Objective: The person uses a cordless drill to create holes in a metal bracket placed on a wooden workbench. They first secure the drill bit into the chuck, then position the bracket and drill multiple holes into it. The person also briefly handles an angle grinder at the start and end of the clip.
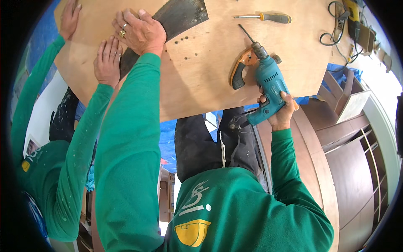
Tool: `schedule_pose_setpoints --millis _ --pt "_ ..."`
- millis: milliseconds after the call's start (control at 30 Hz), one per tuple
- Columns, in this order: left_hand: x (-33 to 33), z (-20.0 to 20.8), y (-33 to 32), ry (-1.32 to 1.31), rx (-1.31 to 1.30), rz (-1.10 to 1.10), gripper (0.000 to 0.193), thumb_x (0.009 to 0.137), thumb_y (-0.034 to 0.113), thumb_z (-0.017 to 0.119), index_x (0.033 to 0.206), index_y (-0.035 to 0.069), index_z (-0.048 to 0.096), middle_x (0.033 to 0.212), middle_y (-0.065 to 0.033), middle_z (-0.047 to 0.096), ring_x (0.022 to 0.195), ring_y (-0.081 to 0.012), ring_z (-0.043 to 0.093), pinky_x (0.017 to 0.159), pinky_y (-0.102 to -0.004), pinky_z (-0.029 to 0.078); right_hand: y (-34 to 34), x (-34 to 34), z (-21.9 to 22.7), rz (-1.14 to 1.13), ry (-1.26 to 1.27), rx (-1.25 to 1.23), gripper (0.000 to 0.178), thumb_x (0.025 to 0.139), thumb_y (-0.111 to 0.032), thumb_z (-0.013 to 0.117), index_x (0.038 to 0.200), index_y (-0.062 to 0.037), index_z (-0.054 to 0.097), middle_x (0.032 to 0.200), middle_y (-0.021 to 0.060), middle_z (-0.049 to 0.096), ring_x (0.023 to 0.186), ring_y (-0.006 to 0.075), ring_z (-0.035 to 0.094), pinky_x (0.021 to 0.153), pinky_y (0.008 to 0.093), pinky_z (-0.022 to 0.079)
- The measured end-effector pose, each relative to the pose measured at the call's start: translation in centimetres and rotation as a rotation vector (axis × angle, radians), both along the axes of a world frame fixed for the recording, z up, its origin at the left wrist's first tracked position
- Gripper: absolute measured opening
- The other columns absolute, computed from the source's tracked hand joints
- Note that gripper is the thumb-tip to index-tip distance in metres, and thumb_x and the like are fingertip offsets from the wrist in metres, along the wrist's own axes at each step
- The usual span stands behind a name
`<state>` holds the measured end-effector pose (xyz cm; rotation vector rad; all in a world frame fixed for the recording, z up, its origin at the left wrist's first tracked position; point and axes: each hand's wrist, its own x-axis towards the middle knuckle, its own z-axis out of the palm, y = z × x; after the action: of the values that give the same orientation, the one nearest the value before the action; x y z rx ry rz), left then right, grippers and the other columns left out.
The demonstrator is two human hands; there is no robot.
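Observation:
My right hand [281, 110] is wrapped round the grip of a teal power drill [272, 80]. A long thin bit [246, 33] sticks out of its chuck, pointing away over the tabletop. With its palm down and fingers laid out, my left hand [142, 31] presses a dark saw blade [180, 17] onto the wood. The blade's wide end has small holes and shows no handle. An orange and black saw handle [239, 73] lies apart, beside the drill. At my left, a co-worker's hand [108, 63] rests on the blade's narrow end; their other hand [69, 19] lies on the table edge.
The plywood tabletop [210, 84] has several small dark holes near the blade. A screwdriver [275, 17] lies at the far side. At the far right are a yellow tool [352, 17] and black cables [331, 42]. Wooden boxes [348, 98] and panels stand right of the table.

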<state>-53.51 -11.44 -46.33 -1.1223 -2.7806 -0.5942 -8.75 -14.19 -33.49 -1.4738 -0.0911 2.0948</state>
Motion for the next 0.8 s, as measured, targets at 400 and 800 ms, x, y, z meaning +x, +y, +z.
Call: schedule_pose_setpoints --millis 400,800 --pt "0.07 0.20 -0.02 0.007 -0.037 -0.005 0.051 0.111 0.034 0.061 0.149 0.001 0.053 0.165 -0.0182 0.050 0.162 -0.0438 0.034 0.131 -0.0646 0.023 0.59 -0.21 0.52 0.051 -0.040 0.046 0.080 0.090 -0.039 0.077 0.146 0.0127 0.055 0.120 0.0304 0.071 0.084 0.0309 0.073 0.083 0.0452 0.062" --pt "0.08 0.17 0.07 0.029 -0.052 -0.002 0.052 0.112 0.034 0.058 0.153 0.002 0.051 0.166 -0.0183 0.049 0.163 -0.0412 0.035 0.131 -0.0619 0.024 0.16 0.57 0.11 0.077 -0.062 0.016 0.077 0.089 -0.038 0.076 0.149 0.0062 0.056 0.119 0.0278 0.073 0.087 0.0312 0.076 0.084 0.0449 0.064"
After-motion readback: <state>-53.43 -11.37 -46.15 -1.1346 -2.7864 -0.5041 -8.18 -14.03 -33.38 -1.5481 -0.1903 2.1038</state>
